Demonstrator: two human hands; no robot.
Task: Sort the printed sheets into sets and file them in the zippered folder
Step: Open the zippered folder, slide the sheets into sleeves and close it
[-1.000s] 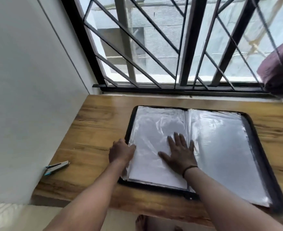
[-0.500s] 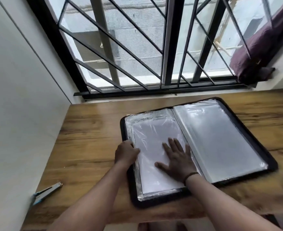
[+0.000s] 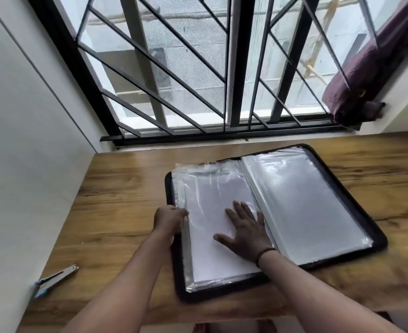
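Note:
A black zippered folder [image 3: 356, 179] lies open on the wooden desk, with clear plastic sleeves on both sides. The left sleeve holds white printed sheets [image 3: 207, 205]. My right hand [image 3: 245, 233] lies flat on that left page with fingers spread, pressing it down. My left hand [image 3: 169, 218] grips the left edge of the sleeve stack at the folder's border, fingers curled round it. The right-hand sleeves [image 3: 301, 203] look glossy, and I cannot tell what is in them.
A stapler [image 3: 54, 281] lies at the desk's left front corner by the white wall. The wooden desk [image 3: 116, 203] runs along a barred window [image 3: 198, 75]. A purple cloth [image 3: 366, 75] hangs at the window's right end.
The view has swung left and up, so the folder now sits further right and lower. Both hands have stayed on the left page, the left one still at its edge.

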